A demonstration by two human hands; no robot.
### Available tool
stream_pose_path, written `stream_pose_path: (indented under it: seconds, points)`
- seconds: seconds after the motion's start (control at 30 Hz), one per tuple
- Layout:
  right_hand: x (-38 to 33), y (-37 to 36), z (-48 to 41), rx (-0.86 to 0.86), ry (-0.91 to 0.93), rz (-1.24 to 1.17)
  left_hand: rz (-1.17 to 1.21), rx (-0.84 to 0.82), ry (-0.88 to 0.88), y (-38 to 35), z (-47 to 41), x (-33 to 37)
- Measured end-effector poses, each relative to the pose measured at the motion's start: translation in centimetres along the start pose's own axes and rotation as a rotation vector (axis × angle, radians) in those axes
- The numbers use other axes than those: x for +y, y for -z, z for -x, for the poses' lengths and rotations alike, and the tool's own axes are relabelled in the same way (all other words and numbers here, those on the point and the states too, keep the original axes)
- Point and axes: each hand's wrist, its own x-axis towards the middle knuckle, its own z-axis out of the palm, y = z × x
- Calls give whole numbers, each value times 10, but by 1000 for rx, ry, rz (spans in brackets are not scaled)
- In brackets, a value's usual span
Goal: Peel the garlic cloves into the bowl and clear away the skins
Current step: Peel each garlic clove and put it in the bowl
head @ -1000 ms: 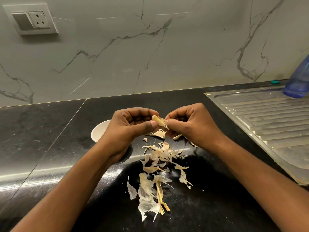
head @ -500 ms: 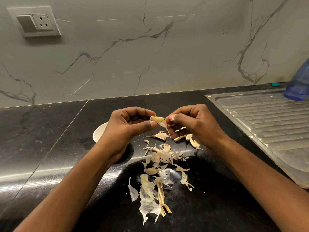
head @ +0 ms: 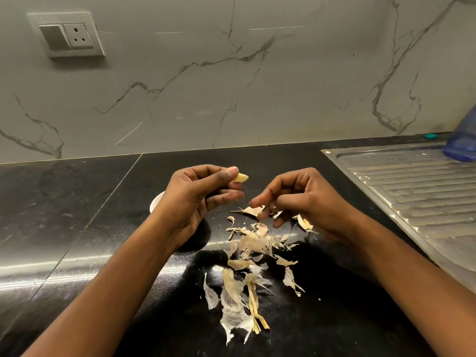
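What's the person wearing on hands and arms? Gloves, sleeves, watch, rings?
Nothing that shows. The left hand and right hand are bare: no gloves, rings or tape. The left forearm and right forearm are bare down to the frame edge, with no sleeve cuff, watch or bracelet in view. The arms beyond the frame edge are out of view.

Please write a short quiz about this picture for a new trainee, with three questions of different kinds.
1. Fill in: the loose skins lie on the black ____.
2. True or false: the right hand holds the garlic clove.
3. Where is the white bowl? A) partly hidden behind the left hand B) in the right hand C) on top of the skins

Key: 1 countertop; 2 false, the left hand pinches it; 3 A.
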Motion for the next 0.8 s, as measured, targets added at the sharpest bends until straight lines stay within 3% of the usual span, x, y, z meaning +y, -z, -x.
stream_pose_path:
  seconds: [0.17, 0.33, 0.47, 0.8]
  points:
    - [3, 0, -1, -70, 5, 81, -110, 16, -57, 7, 1, 8]
    - [8, -9, 0, -135, -3, 190, -668, 152, -230, 34, 0, 27]
    - [8, -15, 0, -41, 25, 311, -841, 182, -125, 58, -1, 42]
    - [11, -16, -1, 84, 53, 359, -1068, 224, 74, 76, -7, 37]
